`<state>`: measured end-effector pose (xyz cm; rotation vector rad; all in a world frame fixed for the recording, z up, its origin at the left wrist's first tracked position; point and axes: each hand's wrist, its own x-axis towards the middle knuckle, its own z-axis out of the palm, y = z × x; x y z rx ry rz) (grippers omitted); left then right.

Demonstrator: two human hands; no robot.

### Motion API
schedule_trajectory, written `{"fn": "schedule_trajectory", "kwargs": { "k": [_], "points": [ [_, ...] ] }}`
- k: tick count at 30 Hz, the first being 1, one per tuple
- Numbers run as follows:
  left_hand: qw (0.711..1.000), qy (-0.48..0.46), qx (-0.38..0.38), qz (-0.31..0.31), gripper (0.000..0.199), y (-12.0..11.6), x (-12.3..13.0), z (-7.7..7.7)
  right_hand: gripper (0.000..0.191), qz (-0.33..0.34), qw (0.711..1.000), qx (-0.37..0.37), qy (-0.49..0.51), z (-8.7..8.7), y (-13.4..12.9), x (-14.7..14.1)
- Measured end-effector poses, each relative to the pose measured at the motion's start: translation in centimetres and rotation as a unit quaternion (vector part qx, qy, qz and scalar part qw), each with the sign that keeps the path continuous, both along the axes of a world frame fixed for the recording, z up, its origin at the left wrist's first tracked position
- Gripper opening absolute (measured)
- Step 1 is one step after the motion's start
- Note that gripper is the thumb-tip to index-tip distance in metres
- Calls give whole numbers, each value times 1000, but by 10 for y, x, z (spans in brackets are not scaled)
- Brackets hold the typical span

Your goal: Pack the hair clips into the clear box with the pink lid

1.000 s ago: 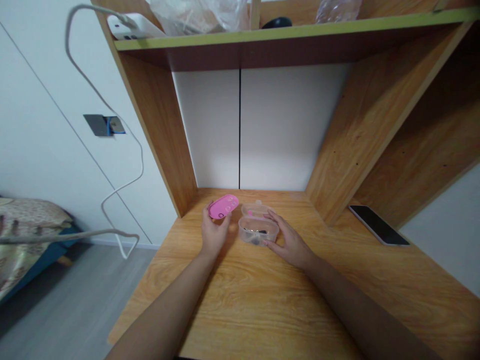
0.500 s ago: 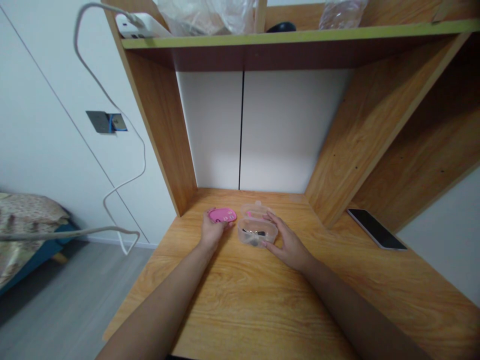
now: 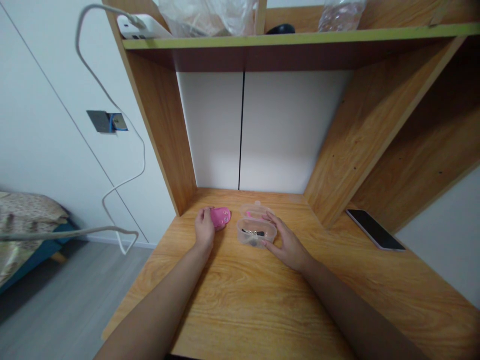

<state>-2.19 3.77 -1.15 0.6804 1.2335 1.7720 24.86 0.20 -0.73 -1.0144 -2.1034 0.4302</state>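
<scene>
A pink oval item (image 3: pixel 221 216) with small white marks is gripped at its left side by my left hand (image 3: pixel 205 226). Just right of it, a clear plastic box (image 3: pixel 245 240) stands on the wooden desk with its lid (image 3: pixel 255 209) folded back behind it. Inside lies a small dark and metallic item (image 3: pixel 255 233). The fingers and thumb of my right hand (image 3: pixel 283 241) hold the right side of this box. A pink spot shows at the lid.
A dark-screened phone or tablet (image 3: pixel 375 230) lies at the right of the desk (image 3: pixel 240 300). Overhead runs a shelf (image 3: pixel 300 37) bearing plastic bags and a white power strip (image 3: pixel 144 27). A white cable (image 3: pixel 144 150) hangs at the left.
My left hand has moved slightly left along with the pink item, which now sits farther from the box. My right hand and the box are nearly unchanged.
</scene>
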Motion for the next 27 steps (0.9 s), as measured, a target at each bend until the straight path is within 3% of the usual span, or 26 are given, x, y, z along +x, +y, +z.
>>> {"fn": "schedule_trajectory", "kwargs": {
  "k": [4, 19, 27],
  "points": [
    [994, 106, 36, 20, 38, -1, 0, -3, 78, 1, 1000, 3, 7, -1, 0, 0],
    [949, 302, 93, 6, 25, -12, 4, -2, 76, -6, 1000, 4, -8, -3, 2, 2],
    [947, 310, 87, 19, 26, -12, 2, -1, 78, -9, 1000, 15, -6, -6, 2, 3]
  ]
}}
